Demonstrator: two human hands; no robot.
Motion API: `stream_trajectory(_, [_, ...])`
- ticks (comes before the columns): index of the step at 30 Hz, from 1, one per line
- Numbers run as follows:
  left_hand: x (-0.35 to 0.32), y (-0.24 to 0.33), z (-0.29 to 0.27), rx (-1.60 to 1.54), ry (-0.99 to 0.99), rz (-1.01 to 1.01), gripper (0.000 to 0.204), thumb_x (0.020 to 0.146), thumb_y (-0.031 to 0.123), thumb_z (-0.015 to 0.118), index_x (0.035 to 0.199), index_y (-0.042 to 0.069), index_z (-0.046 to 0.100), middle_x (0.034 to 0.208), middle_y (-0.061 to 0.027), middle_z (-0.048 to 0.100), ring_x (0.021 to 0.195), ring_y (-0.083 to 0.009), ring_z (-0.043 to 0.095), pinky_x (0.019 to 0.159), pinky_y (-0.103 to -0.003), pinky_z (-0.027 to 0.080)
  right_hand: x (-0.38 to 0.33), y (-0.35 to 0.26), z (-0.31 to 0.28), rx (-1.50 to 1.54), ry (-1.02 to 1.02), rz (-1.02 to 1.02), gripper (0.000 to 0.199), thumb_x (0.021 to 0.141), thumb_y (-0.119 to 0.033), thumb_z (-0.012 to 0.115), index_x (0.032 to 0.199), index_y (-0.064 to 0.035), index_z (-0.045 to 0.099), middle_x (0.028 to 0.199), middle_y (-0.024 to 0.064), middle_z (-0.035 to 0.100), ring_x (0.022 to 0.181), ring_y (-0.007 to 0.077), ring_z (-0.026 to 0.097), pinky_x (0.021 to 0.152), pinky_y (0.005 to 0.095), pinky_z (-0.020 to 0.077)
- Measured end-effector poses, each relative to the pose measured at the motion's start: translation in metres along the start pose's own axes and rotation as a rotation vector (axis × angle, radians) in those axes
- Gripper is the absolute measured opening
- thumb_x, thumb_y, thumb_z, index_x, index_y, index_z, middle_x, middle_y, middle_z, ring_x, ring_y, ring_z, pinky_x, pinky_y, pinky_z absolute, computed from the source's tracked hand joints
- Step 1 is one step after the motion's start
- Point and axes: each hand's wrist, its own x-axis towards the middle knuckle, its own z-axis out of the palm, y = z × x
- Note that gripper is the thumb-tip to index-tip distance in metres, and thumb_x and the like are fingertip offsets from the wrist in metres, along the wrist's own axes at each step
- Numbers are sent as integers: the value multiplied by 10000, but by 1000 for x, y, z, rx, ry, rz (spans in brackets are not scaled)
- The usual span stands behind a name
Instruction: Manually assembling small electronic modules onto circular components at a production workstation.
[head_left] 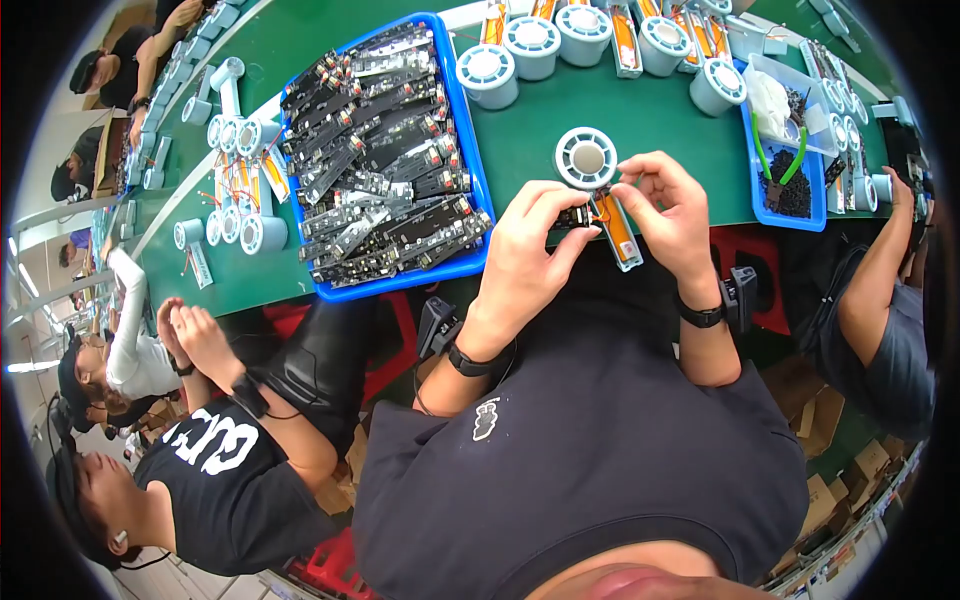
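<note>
In front of me a pale blue device (586, 158) with a round, slotted head lies on the green table, its handle pointing toward me. The open handle shows an orange battery (617, 228) and thin wires. My left hand (528, 250) grips a small black circuit board (572, 216) between thumb and fingers, just left of the handle. My right hand (668, 212) is closed in a pinch by the handle's upper end, right below the round head. What those fingertips hold is too small to make out.
A blue tray (482, 205) heaped with black circuit boards stands to the left. More pale blue devices (532, 45) line the table's far side. On the right, a blue bin (790, 218) holds small black parts, green-handled pliers (800, 150) and a clear container. Co-workers sit on both sides.
</note>
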Motion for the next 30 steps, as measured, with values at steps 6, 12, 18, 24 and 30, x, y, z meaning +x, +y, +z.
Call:
stream_trajectory(6, [2, 0, 3, -45, -16, 35, 322, 803, -3, 813, 1096, 19, 682, 1068, -153, 687, 1000, -328, 679, 871, -389, 554, -4, 4, 11, 367, -32, 157, 122, 926, 18, 730, 1040, 9, 689, 915, 56, 733, 806, 96, 701, 696, 236, 553])
stream_trajectory(12, [-3, -1, 9, -41, -35, -4, 353, 795, 5, 824, 1120, 15, 687, 1070, -149, 688, 996, -319, 682, 857, -383, 555, -10, -4, 12, 96, -8, -149, 97, 899, 37, 731, 985, 11, 768, 908, 55, 743, 790, 103, 710, 693, 238, 564])
stream_trajectory(18, [13, -3, 10, 36, -19, 58, 345, 783, 8, 837, 1101, 13, 703, 1057, -138, 693, 982, -297, 685, 836, -371, 557, -5, -4, 24, 272, 162, -167, 116, 894, 52, 726, 996, 22, 774, 916, 75, 760, 797, 123, 725, 714, 248, 576])
stream_trajectory(24, [23, 5, 11, 106, 45, 31, 355, 780, -5, 846, 1114, 20, 730, 1072, -135, 708, 907, -255, 716, 740, -321, 585, 9, -12, 11, 434, 131, 51, 111, 885, 49, 735, 973, -2, 779, 927, 82, 779, 797, 161, 741, 721, 266, 586])
stream_trajectory(30, [16, 6, 5, 33, 12, -75, 331, 821, -37, 818, 1137, -15, 718, 1155, -141, 692, 904, -221, 760, 764, -277, 630, 17, -11, -1, 26, -31, -270, 102, 853, 37, 752, 926, -31, 777, 921, 83, 770, 806, 217, 736, 722, 308, 583])
